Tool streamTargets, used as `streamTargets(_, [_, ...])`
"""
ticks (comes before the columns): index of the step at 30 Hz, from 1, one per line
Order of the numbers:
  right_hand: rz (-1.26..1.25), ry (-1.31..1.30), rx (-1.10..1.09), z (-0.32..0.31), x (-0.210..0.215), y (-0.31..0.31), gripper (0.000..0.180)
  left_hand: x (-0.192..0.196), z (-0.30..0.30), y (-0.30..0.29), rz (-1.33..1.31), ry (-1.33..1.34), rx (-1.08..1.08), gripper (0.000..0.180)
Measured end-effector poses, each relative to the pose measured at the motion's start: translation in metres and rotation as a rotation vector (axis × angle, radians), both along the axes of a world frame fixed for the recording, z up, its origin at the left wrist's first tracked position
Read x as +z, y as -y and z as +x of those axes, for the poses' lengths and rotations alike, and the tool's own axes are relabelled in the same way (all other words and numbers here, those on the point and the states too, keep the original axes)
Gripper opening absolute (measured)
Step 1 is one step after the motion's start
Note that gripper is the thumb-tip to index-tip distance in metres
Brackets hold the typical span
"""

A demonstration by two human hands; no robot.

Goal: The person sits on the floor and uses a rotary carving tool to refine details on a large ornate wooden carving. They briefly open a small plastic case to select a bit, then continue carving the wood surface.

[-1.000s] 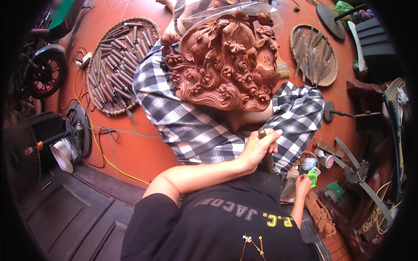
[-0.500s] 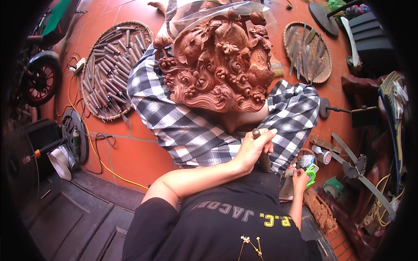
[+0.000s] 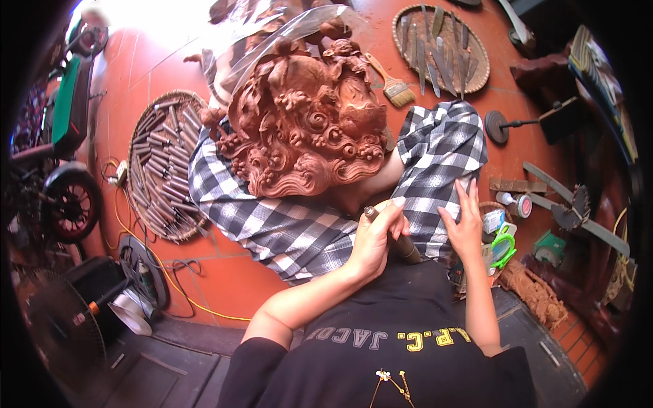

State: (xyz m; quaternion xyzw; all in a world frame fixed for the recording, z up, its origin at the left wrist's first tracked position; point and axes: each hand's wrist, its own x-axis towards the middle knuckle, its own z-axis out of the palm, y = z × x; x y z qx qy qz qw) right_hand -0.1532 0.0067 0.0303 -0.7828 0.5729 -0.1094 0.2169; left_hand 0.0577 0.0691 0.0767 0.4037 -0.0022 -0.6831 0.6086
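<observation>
apparently for steadiness, the left hand (image 3: 375,239) wraps a dark tool (image 3: 407,250) near the black shirt (image 3: 418,289) — the right hand (image 3: 465,230), fingers splayed and empty, is by the checked trousers (image 3: 427,207).

We gripped a dark, slim, cylindrical hand tool (image 3: 407,251) aslant in our left hand (image 3: 378,239), its knobbed far end and thicker near end both showing.

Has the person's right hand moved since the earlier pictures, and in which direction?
Yes. Judged against the small carved piece, the right hand has moved forward and leftward, now at the checked trousers.
</observation>
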Motion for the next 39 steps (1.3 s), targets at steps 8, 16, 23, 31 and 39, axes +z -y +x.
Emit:
streamTargets(8, [-0.131,-0.037,-0.022,0.009,-0.027,0.005,0.067,-0.002,-0.001,0.003,0.020,0.028,-0.019,0.040])
streamTargets(16, [-0.156,0.010,-0.037,0.010,-0.030,0.009,0.066,-0.002,-0.004,0.010,0.068,0.065,-0.050,0.040])
streamTargets(23, [-0.165,0.011,-0.038,0.011,-0.030,0.016,0.066,-0.005,-0.005,0.013,0.088,0.059,-0.051,0.037])
streamTargets(31, [-0.160,0.007,-0.064,0.010,-0.034,0.018,0.067,-0.002,-0.008,0.018,0.114,0.073,-0.064,0.038])
streamTargets(39, [-0.164,0.009,-0.079,0.014,-0.033,0.018,0.065,-0.006,-0.006,0.017,0.094,0.035,-0.026,0.037])
